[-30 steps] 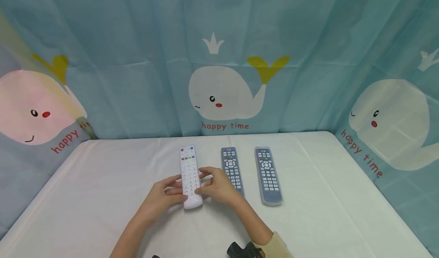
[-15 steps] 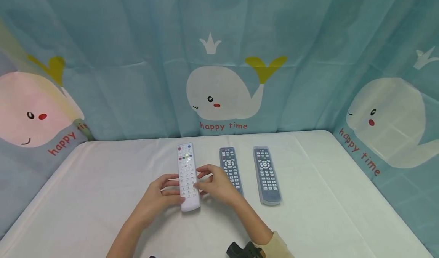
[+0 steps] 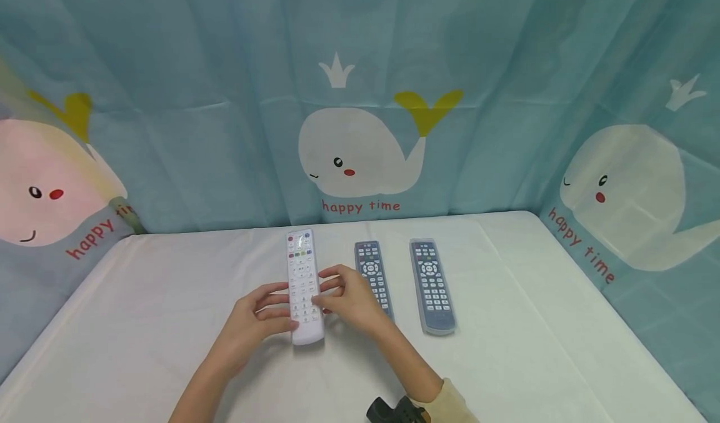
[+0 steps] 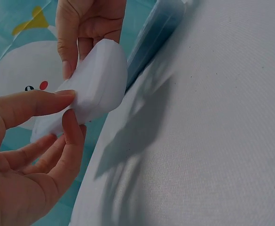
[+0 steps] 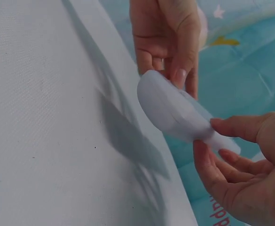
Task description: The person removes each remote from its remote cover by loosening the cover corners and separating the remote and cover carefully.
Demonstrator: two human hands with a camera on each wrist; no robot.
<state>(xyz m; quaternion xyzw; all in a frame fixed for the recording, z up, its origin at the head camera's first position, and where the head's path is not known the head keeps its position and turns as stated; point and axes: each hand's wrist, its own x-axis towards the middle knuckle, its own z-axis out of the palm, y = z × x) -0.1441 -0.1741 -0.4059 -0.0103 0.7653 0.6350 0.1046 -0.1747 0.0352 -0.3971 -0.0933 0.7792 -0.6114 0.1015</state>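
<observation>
A white remote control [image 3: 304, 279] with several rows of buttons is held face up between both hands, its far end pointing to the back edge. My left hand [image 3: 250, 320] pinches its left side near the lower end, thumb on top and fingers beneath. On the other side my right hand [image 3: 351, 301] pinches the right edge, thumb over the buttons. In the left wrist view the white remote [image 4: 95, 84] shows its rounded end above the cloth, casting a shadow below. The right wrist view shows the same remote [image 5: 175, 108] raised, with fingertips of both hands on its edges.
Two dark grey remotes in clear covers lie to the right: the nearer one [image 3: 371, 267] is partly hidden by my right hand, the farther one [image 3: 433, 288] stands apart. A white cloth [image 3: 523, 323] covers the table. Behind it hangs a blue whale curtain [image 3: 236, 148].
The white remote's far end has come up slightly, and both hands still hold it. The whole scene has shifted a little left in the head view. The grey remotes stay in place.
</observation>
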